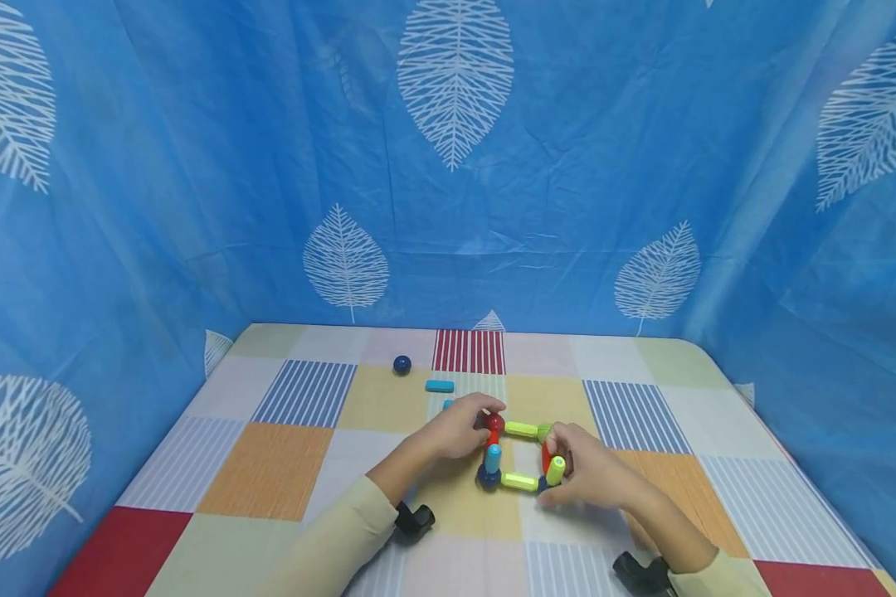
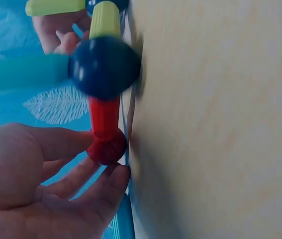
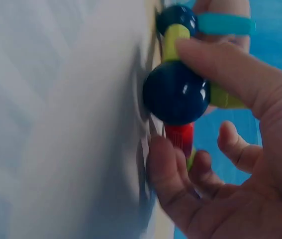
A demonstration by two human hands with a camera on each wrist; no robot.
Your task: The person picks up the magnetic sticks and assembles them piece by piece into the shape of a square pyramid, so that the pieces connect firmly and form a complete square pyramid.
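Note:
A square of magnetic rods and balls lies on the table, with yellow-green rods [image 1: 519,481] along its near and far sides and red rods at left and right. My left hand [image 1: 459,427] pinches the red ball [image 2: 108,149] at the far left corner between thumb and fingers. At the near left corner, a dark blue ball [image 1: 489,476] carries an upright light-blue rod [image 1: 494,458]. My right hand [image 1: 593,471] grips the right side, its thumb by the near right dark blue ball [image 3: 176,92]. From that ball rises a yellow-green rod [image 1: 556,471]. A green ball [image 1: 544,432] marks the far right corner.
Farther back lies a loose dark blue ball [image 1: 401,365]. A light-blue rod [image 1: 440,386] rests beyond the left hand, and another [image 1: 448,404] is partly hidden behind that hand. A patchwork cloth [image 1: 291,473] covers the table, with blue leaf-print curtains [image 1: 538,249] around it.

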